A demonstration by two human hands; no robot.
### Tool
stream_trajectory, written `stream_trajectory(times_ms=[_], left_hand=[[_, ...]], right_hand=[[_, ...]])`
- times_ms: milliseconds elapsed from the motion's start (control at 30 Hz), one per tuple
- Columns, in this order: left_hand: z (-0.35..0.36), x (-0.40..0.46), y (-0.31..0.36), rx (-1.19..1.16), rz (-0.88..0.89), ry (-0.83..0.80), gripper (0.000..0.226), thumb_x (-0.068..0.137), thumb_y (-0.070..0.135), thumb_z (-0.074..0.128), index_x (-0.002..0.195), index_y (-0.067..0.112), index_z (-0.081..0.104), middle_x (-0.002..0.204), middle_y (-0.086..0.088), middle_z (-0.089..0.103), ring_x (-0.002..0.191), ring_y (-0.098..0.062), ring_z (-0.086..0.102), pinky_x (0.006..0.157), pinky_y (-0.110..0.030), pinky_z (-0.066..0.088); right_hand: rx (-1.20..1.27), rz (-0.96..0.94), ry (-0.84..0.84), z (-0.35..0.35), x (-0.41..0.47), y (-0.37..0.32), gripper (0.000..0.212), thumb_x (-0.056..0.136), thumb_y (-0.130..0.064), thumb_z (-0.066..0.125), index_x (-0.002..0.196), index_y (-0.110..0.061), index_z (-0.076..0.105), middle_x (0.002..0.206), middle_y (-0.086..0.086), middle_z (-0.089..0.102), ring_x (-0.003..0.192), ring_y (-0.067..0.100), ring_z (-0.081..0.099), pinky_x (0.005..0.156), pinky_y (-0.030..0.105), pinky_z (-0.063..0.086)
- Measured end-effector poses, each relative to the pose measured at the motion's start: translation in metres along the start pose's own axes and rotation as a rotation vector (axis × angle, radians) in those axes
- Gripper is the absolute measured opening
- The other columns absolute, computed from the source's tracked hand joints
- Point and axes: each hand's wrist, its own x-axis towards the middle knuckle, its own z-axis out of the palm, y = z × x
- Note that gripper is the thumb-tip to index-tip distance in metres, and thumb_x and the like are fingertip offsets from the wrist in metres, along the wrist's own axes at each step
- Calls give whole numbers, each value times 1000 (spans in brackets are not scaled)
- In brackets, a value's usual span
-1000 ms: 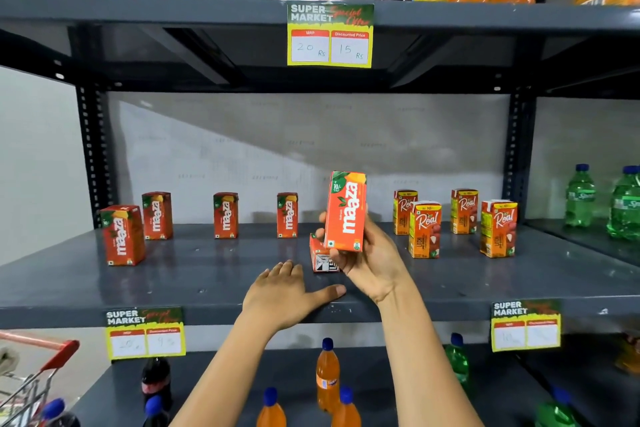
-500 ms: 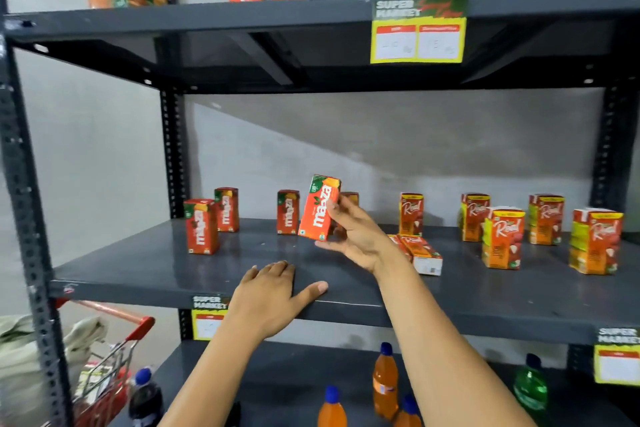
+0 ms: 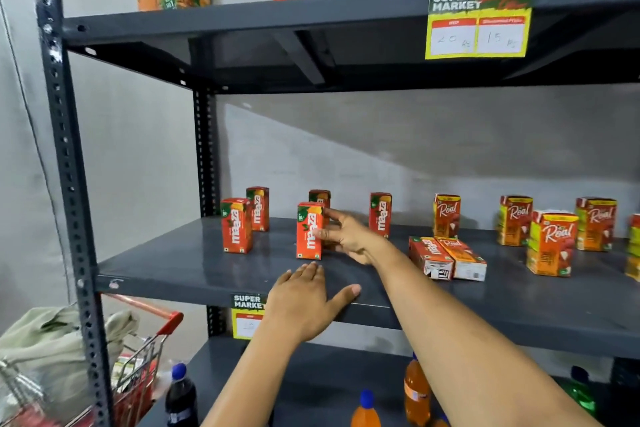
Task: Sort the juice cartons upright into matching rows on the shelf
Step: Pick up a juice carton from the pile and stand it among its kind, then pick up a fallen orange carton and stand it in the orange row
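On the grey middle shelf [image 3: 166, 267] a Maaza carton [image 3: 308, 230] stands upright, with my right hand [image 3: 349, 236] on its right side, thumb in front and fingers behind. My left hand [image 3: 304, 302] lies flat and open on the shelf's front edge. More upright Maaza cartons stand at the left [image 3: 237, 225], behind it [image 3: 258, 208] and to the right [image 3: 380, 215]; one [image 3: 319, 197] is partly hidden behind the held carton. Upright Real cartons [image 3: 446, 215] [image 3: 552, 243] fill the right side. One Maaza carton [image 3: 429, 256] and one Real carton [image 3: 462, 258] lie flat side by side.
The upper shelf [image 3: 242, 19] carries more cartons and a yellow price tag [image 3: 478, 22]. A red-handled shopping cart [image 3: 138, 357] with a cloth bag stands at the lower left. Several orange and dark bottles [image 3: 415, 392] stand on the lower shelf beneath my arms.
My right hand carried the Maaza carton left from mid-air and set it upright on the shelf in front of the back row. The view swung left. My left hand stayed on the shelf edge.
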Motion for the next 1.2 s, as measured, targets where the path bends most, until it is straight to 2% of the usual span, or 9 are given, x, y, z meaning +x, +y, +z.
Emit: stream_trajectory(times_ms=[200,333,400,533,733,833,967,1100,1200], left_hand=[[0,2,4,2,-21,-8,92,89,74,14,152,9,26,160,-6,22,147,-17,18,119,-36,14],[1,6,36,-26,35,-27,91,89,74,13,151,9,28,159,-7,22,147,-18,18,119,-37,14],[1,12,61,-39,90,-60,93,88,75,13,152,9,25,160,-7,21,147,-20,18,119,-38,13],[2,23,95,-51,122,-115,97,85,77,12,154,9,18,161,-7,16,148,-21,14,120,-39,11],[5,21,95,-50,124,-87,97,85,78,11,154,10,19,161,-6,16,148,-20,14,120,-39,12],[5,21,95,-64,125,-90,97,85,77,12,154,9,17,161,-7,16,148,-20,14,120,-39,12],[8,24,94,-69,130,-63,98,85,78,12,154,9,20,160,-7,20,147,-20,17,120,-40,13],[12,25,93,-49,144,-30,97,84,78,11,152,11,26,158,-7,26,146,-20,20,118,-41,16],[14,25,92,-29,143,-6,96,84,78,10,152,12,27,158,-6,27,146,-19,21,118,-40,16]], right_hand=[[-256,-71,51,-10,-20,-9,61,82,-6,71,137,-8,45,131,14,59,122,26,55,99,37,46],[-785,-160,403,-51,-48,-24,36,82,-21,71,114,-5,67,114,12,68,108,28,63,84,32,49],[-1046,10,548,-75,-68,-27,34,85,-25,66,110,-2,65,110,14,67,105,31,63,75,31,45],[-1270,261,574,-90,-92,-24,32,90,-25,57,115,-4,61,114,14,65,104,30,62,80,34,49],[-1216,286,486,-81,-86,-31,35,91,-26,55,120,-7,57,117,12,64,104,28,61,80,34,47],[-1079,321,327,-70,-84,-33,50,88,-37,60,127,-6,53,127,12,60,113,28,59,92,35,46],[-881,382,284,-65,-85,-31,56,84,-39,64,128,-8,50,122,13,61,111,26,60,98,37,48],[-686,410,230,-63,-91,-31,57,81,-28,69,129,-6,47,106,10,51,92,20,53,77,29,45],[-662,294,300,-61,-92,-21,54,76,-21,72,123,-5,50,100,7,51,84,18,52,56,23,39]])
